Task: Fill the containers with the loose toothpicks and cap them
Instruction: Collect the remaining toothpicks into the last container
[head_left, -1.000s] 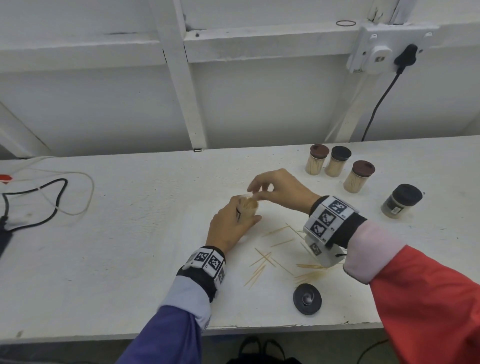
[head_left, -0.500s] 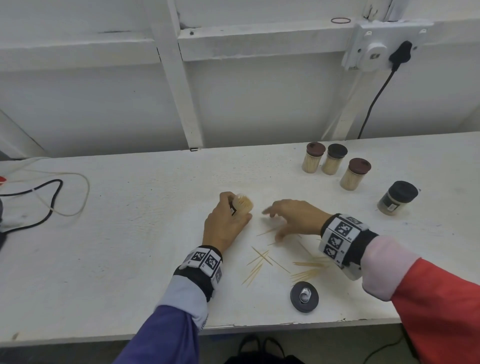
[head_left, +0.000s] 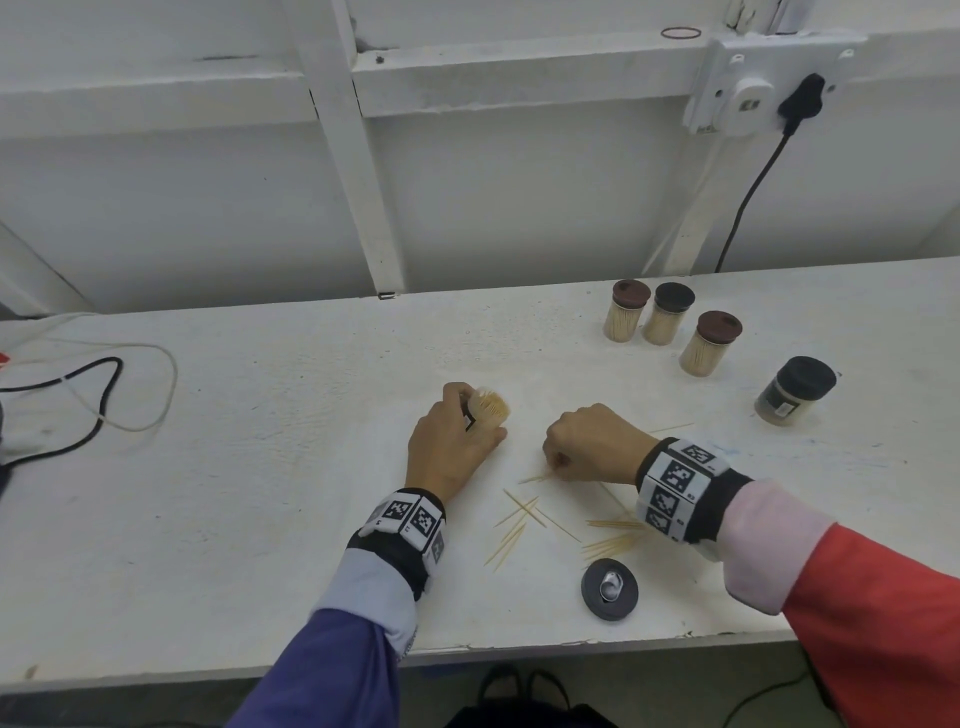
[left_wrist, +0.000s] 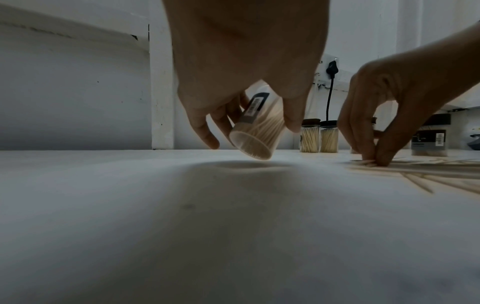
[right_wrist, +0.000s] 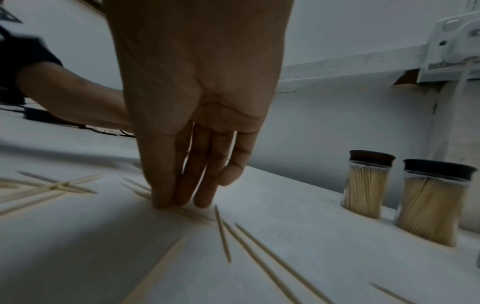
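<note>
toothpicks (head_left: 537, 477) pinched by right hand (head_left: 592, 444) (tabletop)

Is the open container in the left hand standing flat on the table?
No: in the left wrist view the left hand holds the open container tilted, its base lifted clear of the table.

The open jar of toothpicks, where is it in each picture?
Head view: middle, held tilted by the left hand, the open jar.
Left wrist view: center, under the palm.
Right wrist view: not visible.
Shared landmark: two capped jars side by side.
</note>
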